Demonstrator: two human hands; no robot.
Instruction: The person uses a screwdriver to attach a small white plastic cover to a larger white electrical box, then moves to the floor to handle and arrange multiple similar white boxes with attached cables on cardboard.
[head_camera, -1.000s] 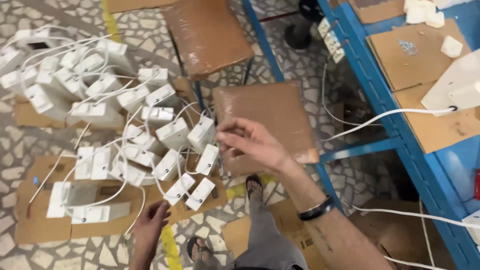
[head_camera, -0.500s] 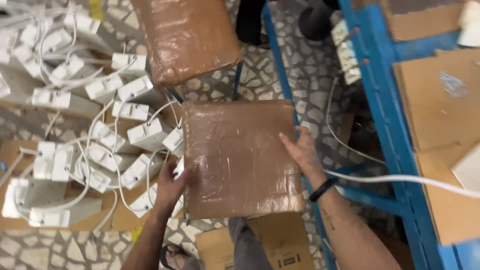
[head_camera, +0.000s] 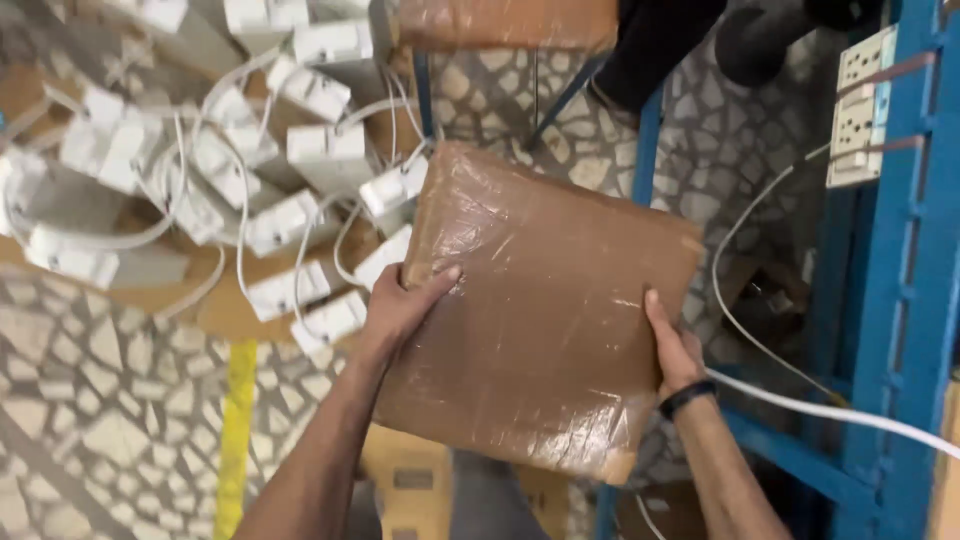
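A flat square brown seat panel wrapped in shiny clear film (head_camera: 545, 300) is held up, tilted, in front of me. My left hand (head_camera: 400, 305) grips its left edge with the thumb on top. My right hand (head_camera: 675, 350), with a black band on the wrist, grips its right edge. Both arms reach up from the bottom of the head view.
Several white plastic boxes with white cables (head_camera: 250, 170) lie on cardboard on the patterned floor at left. A second wrapped brown seat (head_camera: 505, 22) stands at the top. A blue metal frame (head_camera: 900, 300) with white sockets (head_camera: 865, 100) and a white cable (head_camera: 820, 405) are at right. A yellow floor line (head_camera: 235, 430) runs below.
My hands moved from reaching over the white boxes to both edges of the brown panel, which has since come closer and tilted. The view has shifted right and down.
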